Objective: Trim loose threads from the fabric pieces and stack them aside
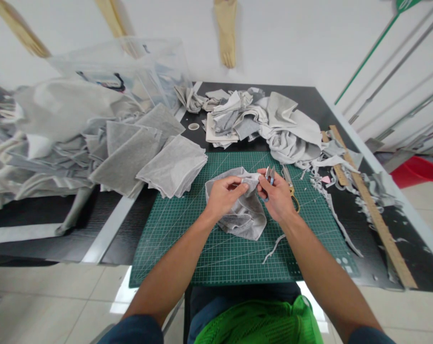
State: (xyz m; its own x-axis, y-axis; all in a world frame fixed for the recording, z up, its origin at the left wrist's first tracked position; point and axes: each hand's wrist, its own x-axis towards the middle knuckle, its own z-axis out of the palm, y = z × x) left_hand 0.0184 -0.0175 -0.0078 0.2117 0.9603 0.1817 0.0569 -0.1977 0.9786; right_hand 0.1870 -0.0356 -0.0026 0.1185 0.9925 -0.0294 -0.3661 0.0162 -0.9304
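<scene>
My left hand (225, 193) is closed, pinching the upper edge of a grey cloth (247, 220) between thumb and fingers. The crumpled cloth hangs down onto the green cutting mat (180, 243). My right hand (275, 193) is closed around small thread snips (269, 173), their blades pointing up and away from me. Its thumb and forefinger also grip the cloth's right corner, close to my left fingertips. Partly hidden behind that hand lies a pair of scissors with gold handles (295, 199). A thin fabric strip (272, 249) rests on the mat below my right wrist.
Stacked grey cloth pieces (175, 165) overlap the mat's left edge, beside a large fabric heap (58, 138). More crumpled cloths (252, 112) lie behind the mat. Wooden rulers (375, 210) and scraps are at right. A clear plastic bin (130, 67) stands at the back left.
</scene>
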